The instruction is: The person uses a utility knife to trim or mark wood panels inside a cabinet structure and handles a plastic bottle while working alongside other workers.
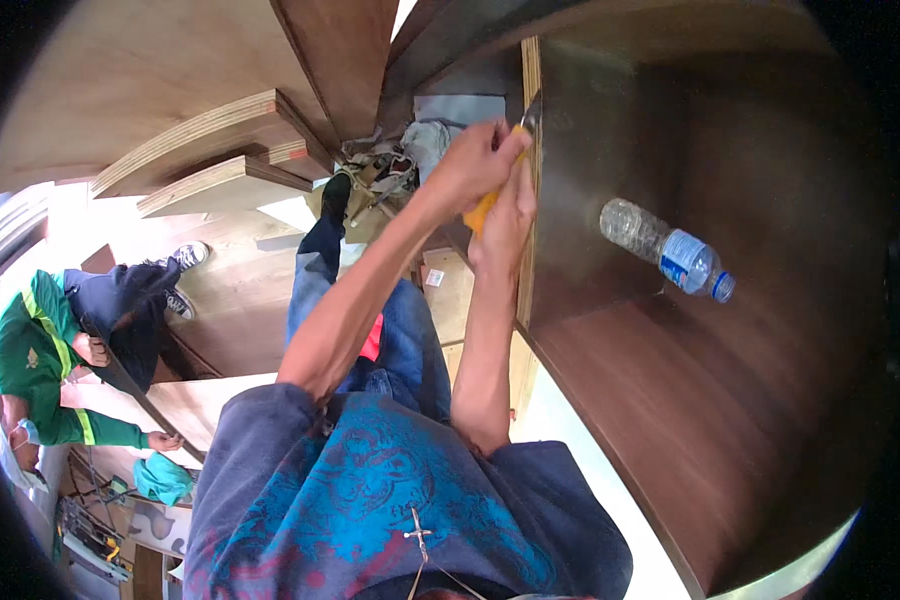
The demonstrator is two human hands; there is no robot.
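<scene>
Both hands are closed on a yellow utility knife (pixel 479 216) in the upper middle of the head view. My left hand (pixel 470 163) wraps its upper part near the blade, and my right hand (pixel 505 215) grips the handle just below and to the right. The grey metal tip (pixel 532 112) points up and away, against the exposed plywood edge (pixel 530 75) of a dark brown cabinet panel. My fingers cover much of the handle. Whether the blade cuts into the edge cannot be made out.
A clear plastic bottle with a blue cap (pixel 679 254) lies inside the brown cabinet (pixel 630 370) on the right. Curved plywood pieces (pixel 205 150) are at upper left. Rags and scraps (pixel 395 165) lie beyond my foot. A co-worker in a green jacket (pixel 35 345) sits at left.
</scene>
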